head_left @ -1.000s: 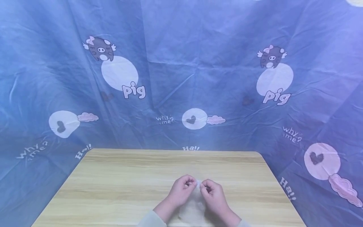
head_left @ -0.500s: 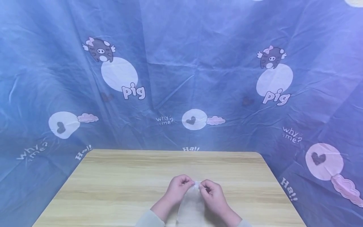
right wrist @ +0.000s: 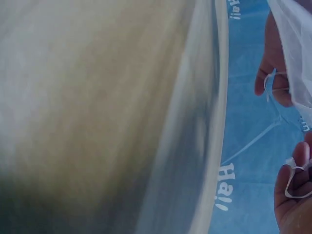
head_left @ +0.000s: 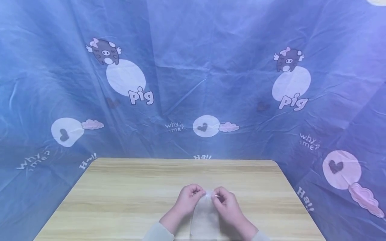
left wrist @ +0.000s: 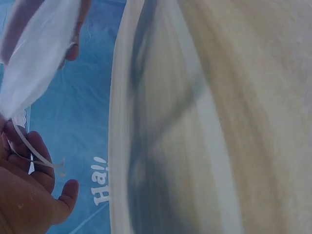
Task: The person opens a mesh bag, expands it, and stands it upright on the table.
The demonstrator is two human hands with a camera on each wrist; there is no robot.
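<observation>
A sheer white drawstring bag hangs between my hands over the table, gathered at its mouth. My left hand pinches the top edge or cord on one side, finger and thumb tips together. On the opposite side my right hand pinches likewise, its fingertips a small gap from the left ones. Up close in the left wrist view, a thin white cord loops across the fingers below the bag. The right wrist view has another cord loop at the right fingers.
The wood-grain table spreads around and beneath both hands. Behind it and at its sides hangs a blue printed cloth with pigs, hearts and lettering, meeting the table's far edge.
My left hand has shifted slightly left, so the fingertips stand a little further apart. Below the hands the bag now looks flatter and its side edge shows more clearly.
</observation>
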